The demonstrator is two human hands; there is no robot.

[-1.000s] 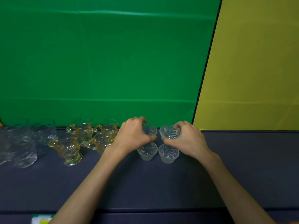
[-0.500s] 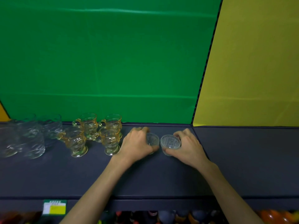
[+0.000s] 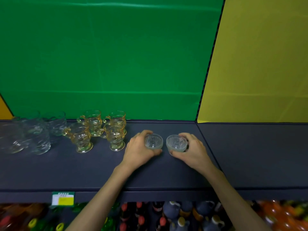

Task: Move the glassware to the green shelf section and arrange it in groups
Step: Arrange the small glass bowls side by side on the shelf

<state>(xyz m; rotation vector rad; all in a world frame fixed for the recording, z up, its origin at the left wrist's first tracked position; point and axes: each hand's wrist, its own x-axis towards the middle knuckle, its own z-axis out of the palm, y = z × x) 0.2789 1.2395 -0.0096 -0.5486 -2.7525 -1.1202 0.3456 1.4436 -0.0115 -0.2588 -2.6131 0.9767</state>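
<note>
- Left hand (image 3: 139, 151) was curled round the left ribbed glass bowl (image 3: 153, 141), thumb at the near side, fingers wrapped over the far rim. Right hand (image 3: 194, 151) gripped the right ribbed glass bowl (image 3: 176, 143) the same way, mirrored.
- Both bowls were at the green section's shelf (image 3: 83, 170), just beside each other w/ a narrow gap; couldn't tell if they were resting on it or a hair above.
- To their left: four amber glass mugs (image 3: 101, 129) in a tight cluster, then clear swirled tumblers (image 3: 33, 135) further left, bunched together.
- Step in hand, as I judged it: placing the bowls as a third group. Best done by setting them flat, bases down, and letting go one hand at a time so neither gets knocked. Keep a clear gap from the nearest mug so the groups read as separate, & stay left of the seam to the yellow section (image 3: 258, 64).
- Bowls: small, round, clear w/ fine vertical ribs and a frosted-looking base; probably slippery, so grip by the sides.
- Mugs: footed, handled, wavy-walled, top-heavy by the look; a nudge could tip one.
- Shelf surface looked dark, matte, slightly padded; backdrop was creased green fabric.
- Below the shelf edge: a price label (image 3: 63, 198) and blurred bottles (image 3: 175, 214).
</note>
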